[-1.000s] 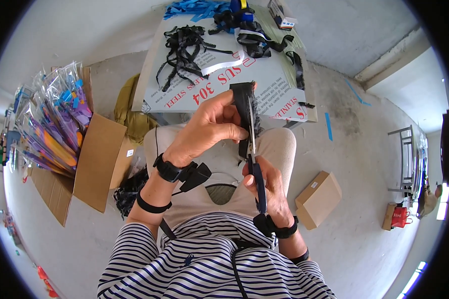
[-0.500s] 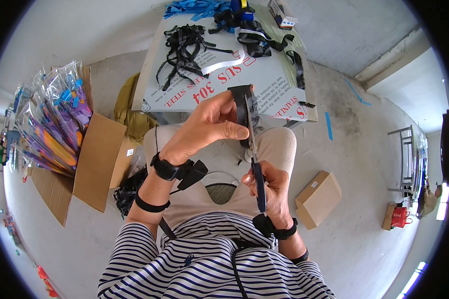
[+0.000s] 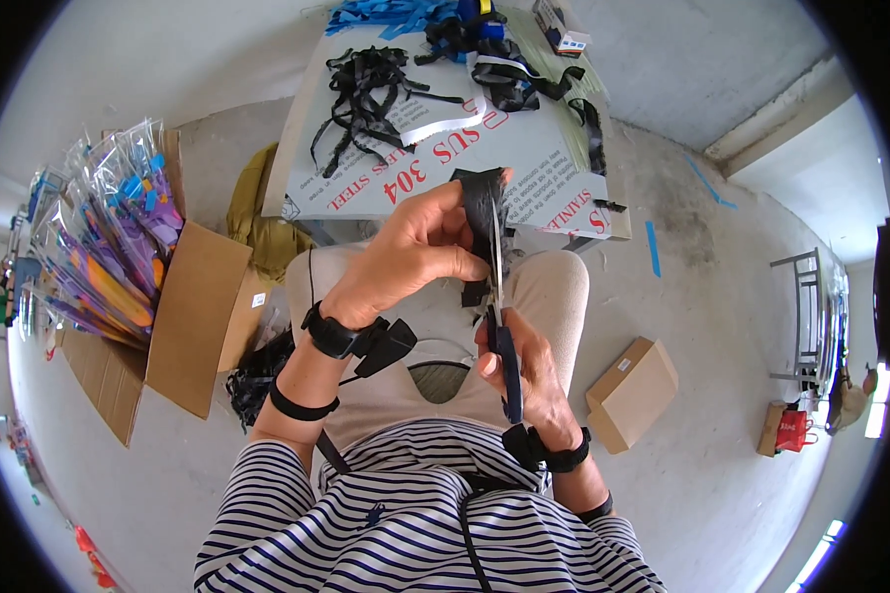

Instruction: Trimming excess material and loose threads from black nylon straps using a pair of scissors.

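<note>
My left hand (image 3: 410, 247) is closed on a strip of black material (image 3: 482, 206), its thumb pressed against the strip's lower part. The strip hangs in front of the table's near edge, above my knees. Dark-handled scissors (image 3: 505, 361) are in my right hand (image 3: 532, 368), with the fingers wrapped around the handles. Their metal blades point upward and lie along the right edge of the black strip. How much of the strip lies between the blades is too fine to tell. Black bands with small devices circle both wrists.
On the film-covered table (image 3: 341, 203) lie a heap of thin black strips (image 3: 366, 94), blue strips (image 3: 386, 16) and a small box (image 3: 564, 35). An open carton (image 3: 198, 321) with plastic-wrapped colourful items (image 3: 119, 237) stands left. A closed cardboard box (image 3: 633, 395) rests on the floor at right.
The scissors have shifted slightly left and up along the strip, and their blades look a little more apart. My left hand has barely moved and still holds the strip.
</note>
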A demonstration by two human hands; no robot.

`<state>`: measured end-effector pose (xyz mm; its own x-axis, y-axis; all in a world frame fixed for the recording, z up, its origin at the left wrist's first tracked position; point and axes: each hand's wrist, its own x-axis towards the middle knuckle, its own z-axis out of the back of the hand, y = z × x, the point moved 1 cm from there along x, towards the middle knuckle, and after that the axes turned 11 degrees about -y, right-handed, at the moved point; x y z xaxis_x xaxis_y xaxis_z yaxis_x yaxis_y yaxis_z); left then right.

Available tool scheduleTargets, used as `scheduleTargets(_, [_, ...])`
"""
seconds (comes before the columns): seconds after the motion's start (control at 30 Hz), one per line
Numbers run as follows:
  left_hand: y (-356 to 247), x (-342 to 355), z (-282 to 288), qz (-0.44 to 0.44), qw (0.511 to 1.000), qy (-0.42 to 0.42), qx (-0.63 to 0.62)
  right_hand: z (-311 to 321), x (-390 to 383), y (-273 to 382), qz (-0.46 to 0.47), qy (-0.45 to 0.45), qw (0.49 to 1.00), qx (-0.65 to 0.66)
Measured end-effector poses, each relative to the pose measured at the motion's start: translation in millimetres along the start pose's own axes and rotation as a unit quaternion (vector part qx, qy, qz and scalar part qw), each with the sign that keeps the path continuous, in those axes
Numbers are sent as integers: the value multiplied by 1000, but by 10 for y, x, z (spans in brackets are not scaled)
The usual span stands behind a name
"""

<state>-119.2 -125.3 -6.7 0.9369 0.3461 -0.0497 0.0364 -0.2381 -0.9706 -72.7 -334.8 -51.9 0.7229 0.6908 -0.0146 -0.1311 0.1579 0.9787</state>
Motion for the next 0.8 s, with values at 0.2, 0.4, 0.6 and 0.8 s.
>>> scheduleTargets(0.2, [-19,-31,-10,12,1000,-9,7,22,12,50,-21,-12,999,-22])
scheduleTargets(0.4, [-35,-44,5,19,1000,-5,3,17,-53,-27,-60,-32,997,21])
scheduleTargets(0.6, [31,-37,41,26,999,-3,-21,22,-72,-20,-66,-55,995,40])
scheduleTargets(0.8, [35,59,139,-47,998,-47,-14,27,-97,10,-47,-54,997,-6])
